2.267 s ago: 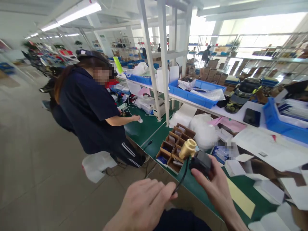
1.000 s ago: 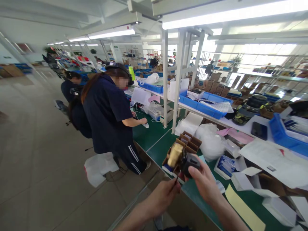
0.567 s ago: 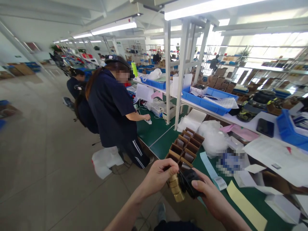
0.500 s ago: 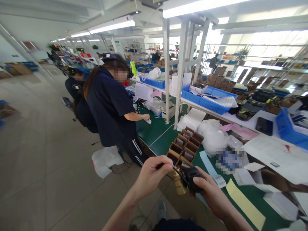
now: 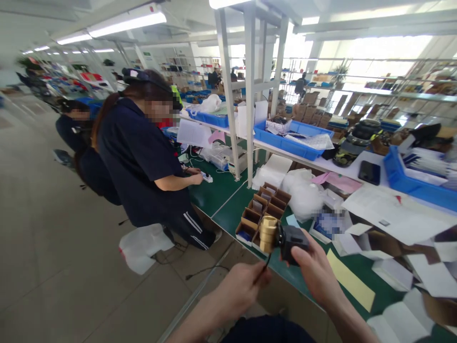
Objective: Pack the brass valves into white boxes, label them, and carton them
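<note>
Black box [image 5: 294,241] and cable [image 5: 267,261] — one each — in two hands [image 5: 238,289].

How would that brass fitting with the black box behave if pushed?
The brass fitting looks like metal, so it's probably heavy for its size. Its rounded body might roll, though the square-edged black box would likely stop it.

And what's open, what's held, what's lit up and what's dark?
Left hand: closed on black cable
Right hand: gripping black housing
Brass fitting: held up, joined to the housing
Brown cardboard boxes: open-topped
Blue trays: open-topped
Ceiling light: lit
Black phone: flat, screen dark
Yellow paper: lying flat
</note>
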`<state>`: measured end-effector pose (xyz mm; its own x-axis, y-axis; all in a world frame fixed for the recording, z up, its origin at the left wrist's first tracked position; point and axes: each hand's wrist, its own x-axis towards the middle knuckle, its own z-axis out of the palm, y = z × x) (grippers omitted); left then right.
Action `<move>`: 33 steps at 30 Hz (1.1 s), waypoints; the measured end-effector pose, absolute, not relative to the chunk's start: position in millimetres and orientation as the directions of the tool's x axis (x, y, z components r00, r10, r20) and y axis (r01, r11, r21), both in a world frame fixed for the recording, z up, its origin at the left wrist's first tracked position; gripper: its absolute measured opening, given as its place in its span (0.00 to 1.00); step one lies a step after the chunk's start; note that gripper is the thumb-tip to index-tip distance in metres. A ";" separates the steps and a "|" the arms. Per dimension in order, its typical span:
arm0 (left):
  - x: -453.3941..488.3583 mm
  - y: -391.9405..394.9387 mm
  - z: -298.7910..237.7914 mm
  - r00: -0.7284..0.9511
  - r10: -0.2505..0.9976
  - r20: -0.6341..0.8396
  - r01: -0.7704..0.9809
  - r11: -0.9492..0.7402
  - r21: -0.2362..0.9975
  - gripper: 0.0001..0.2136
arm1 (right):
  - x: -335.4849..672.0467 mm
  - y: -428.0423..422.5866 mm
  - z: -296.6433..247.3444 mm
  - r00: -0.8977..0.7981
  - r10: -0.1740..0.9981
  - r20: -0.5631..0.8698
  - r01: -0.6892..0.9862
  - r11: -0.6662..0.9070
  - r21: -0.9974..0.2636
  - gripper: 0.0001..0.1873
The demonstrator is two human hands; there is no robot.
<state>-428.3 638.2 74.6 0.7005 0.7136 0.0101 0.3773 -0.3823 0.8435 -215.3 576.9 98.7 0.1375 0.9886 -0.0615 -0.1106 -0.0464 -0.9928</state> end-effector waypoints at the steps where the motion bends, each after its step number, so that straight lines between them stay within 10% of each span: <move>1: -432.8 629.1 79.7 0.756 0.654 -0.006 0.400 -0.455 0.795 0.12 | -209.8 578.9 94.4 0.222 0.975 0.007 0.088 -0.012 -0.996 0.25; 5: -453.9 635.7 103.7 0.721 0.692 0.033 0.440 -0.494 0.750 0.11 | -198.6 565.0 82.0 0.098 0.995 -0.022 0.411 -0.061 -0.910 0.24; 11: -418.0 627.0 54.6 0.751 0.648 -0.128 0.295 -0.156 0.942 0.22 | -206.1 550.9 94.9 -0.120 0.983 -0.142 -0.196 -0.163 -0.967 0.29; 17: -438.4 622.2 87.8 0.831 0.555 -0.026 0.357 -0.498 0.790 0.11 | -190.2 543.6 75.7 0.156 0.986 -0.060 0.423 -0.121 -0.898 0.25; 21: -420.8 646.4 75.5 0.769 0.634 -0.087 0.353 -0.308 0.884 0.14 | -192.1 528.7 73.4 -0.111 0.966 -0.235 -0.049 -0.241 -0.969 0.28; 24: -395.3 623.9 50.7 0.822 0.545 -0.165 0.324 -0.209 0.923 0.17 | -189.4 531.0 80.8 0.028 0.984 -0.174 -0.277 -0.160 -0.947 0.31; 27: -391.1 601.8 58.4 0.866 0.480 -0.136 0.339 -0.366 0.866 0.12 | -176.2 534.7 80.6 0.396 0.918 -0.032 0.041 -0.052 -0.998 0.28; 30: -396.7 617.8 84.5 0.839 0.544 0.006 0.314 -0.494 0.811 0.09 | -163.8 527.5 75.3 0.397 0.918 0.016 0.391 -0.153 -0.908 0.26; 33: -386.9 644.9 83.3 0.818 0.575 -0.025 0.282 -0.363 0.888 0.10 | -163.4 515.5 74.6 0.129 0.972 -0.197 0.165 -0.216 -0.962 0.21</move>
<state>-386.9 644.9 83.3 0.8177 0.5751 -0.0247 0.2819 -0.3627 0.8882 -163.4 515.5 74.6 0.1288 0.9720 -0.1965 0.1653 -0.2164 -0.9622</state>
